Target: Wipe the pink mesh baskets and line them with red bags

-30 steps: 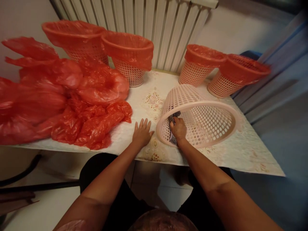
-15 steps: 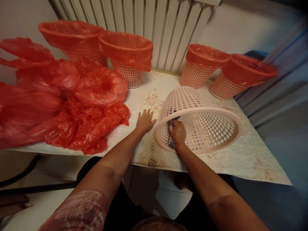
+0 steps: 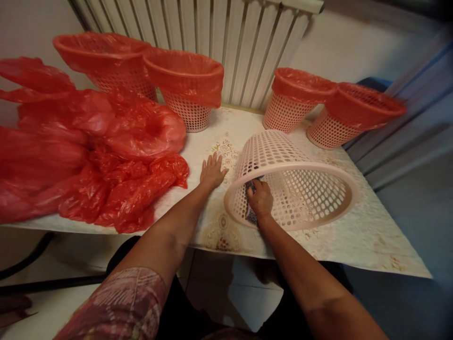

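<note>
A pink perforated plastic basket (image 3: 272,146) lies on its side on the table, its wide mouth facing me. My right hand (image 3: 261,198) reaches inside the mouth, closed on a dark patterned cloth (image 3: 251,216) that rests against the basket's left inner wall. Part of the cloth is hidden behind my fingers. To the left of the rim, my left hand (image 3: 212,171) lies with fingers spread on the flowered tablecloth (image 3: 208,208), holding nothing and apart from the basket.
A large heap of red plastic bags (image 3: 106,156) covers the table's left side. Lined with red bags, several baskets stand at the back, one (image 3: 191,111) left of centre and another (image 3: 283,111) at right. Behind is a white radiator (image 3: 226,52); a blue curtain (image 3: 417,132) hangs at right.
My left hand has slid slightly forward on the tablecloth. My right hand stays inside the basket with the cloth, nearly in the same place. The view has shifted a little.
</note>
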`<state>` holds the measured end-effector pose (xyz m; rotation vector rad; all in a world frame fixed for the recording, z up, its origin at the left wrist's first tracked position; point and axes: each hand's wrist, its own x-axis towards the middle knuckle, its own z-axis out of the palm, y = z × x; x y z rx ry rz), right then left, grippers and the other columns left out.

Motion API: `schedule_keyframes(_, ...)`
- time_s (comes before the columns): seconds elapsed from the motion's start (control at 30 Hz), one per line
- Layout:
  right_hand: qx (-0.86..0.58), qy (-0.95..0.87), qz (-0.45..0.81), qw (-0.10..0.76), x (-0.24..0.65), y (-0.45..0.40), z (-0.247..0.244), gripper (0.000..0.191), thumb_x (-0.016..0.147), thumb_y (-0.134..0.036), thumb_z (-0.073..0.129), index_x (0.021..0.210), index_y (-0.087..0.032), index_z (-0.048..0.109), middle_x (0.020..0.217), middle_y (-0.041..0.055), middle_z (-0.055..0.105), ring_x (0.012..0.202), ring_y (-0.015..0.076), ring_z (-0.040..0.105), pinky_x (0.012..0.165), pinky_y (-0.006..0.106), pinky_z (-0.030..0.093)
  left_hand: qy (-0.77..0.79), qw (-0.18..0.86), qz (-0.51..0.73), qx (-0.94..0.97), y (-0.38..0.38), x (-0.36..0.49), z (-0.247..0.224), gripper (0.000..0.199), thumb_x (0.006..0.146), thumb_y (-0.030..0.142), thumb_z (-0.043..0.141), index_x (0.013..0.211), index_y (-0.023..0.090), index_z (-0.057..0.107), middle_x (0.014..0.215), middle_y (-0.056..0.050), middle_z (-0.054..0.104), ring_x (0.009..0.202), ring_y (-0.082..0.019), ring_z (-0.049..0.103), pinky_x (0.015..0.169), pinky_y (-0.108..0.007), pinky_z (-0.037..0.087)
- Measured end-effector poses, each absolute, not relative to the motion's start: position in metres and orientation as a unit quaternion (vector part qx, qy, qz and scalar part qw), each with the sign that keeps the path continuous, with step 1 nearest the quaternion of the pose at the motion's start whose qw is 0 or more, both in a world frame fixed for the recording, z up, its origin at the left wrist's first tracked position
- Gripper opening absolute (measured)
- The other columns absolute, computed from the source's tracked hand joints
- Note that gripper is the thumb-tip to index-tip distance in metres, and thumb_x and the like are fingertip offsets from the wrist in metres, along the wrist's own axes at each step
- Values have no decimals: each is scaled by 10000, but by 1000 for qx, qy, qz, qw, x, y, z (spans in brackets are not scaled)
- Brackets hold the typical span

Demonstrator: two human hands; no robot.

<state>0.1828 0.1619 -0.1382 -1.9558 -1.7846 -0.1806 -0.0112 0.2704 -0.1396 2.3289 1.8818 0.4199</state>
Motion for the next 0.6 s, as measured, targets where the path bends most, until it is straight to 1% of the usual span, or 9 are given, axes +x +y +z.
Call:
schedule_keyframes(0.1, -715, -653, -66, 243, 183, 162, -139, 328, 871, -301, 470, 1158, -205, 598, 1034, 93, 572, 956, 211, 501, 746, 286, 404, 624, 63, 143, 765, 279, -11, -141, 669, 931, 533, 250, 1495, 177, 194, 1590, -100, 122, 1453, -307, 89, 1152, -537, 100)
schedule_keyframes(0.23, -717, -650, -71, 242, 183, 163, -139, 325, 875, -311, 473, 1158, -214, 600, 1040, 86, 575, 951, 209, 505, 735, 284, 397, 580, 73, 99, 805, 283, -11, -141, 613, 933, 522, 262, 1467, 224, 286, 1573, -70, 211, 1450, -324, 90, 1133, -598, 42)
schedule_keyframes(0.33, -719, -650, -70, 238, 183, 162, -138, 315, 874, -314, 482, 1149, -218, 602, 1030, 79, 576, 940, 203, 504, 727, 279, 389, 552, 72, 79, 827, 277, -11, -138, 589, 939, 489, 267, 1468, 233, 286, 1573, -56, 214, 1451, -307, 104, 1142, -575, 63)
schedule_keyframes(0.47, -719, -650, -69, 237, 182, 161, -136, 320, 874, -311, 483, 1155, -211, 598, 1023, 82, 574, 922, 196, 504, 716, 272, 383, 535, 65, 64, 840, 256, -11, -132, 584, 948, 443, 248, 1473, 190, 277, 1567, -75, 227, 1449, -287, 132, 1153, -539, 94)
schedule_keyframes(0.6, -718, -649, -72, 239, 183, 161, -137, 322, 879, -317, 469, 1153, -209, 601, 1015, 84, 573, 921, 200, 504, 714, 275, 381, 516, 63, 56, 852, 232, -11, -129, 575, 940, 433, 282, 1461, 190, 308, 1567, -80, 229, 1450, -279, 133, 1156, -523, 110)
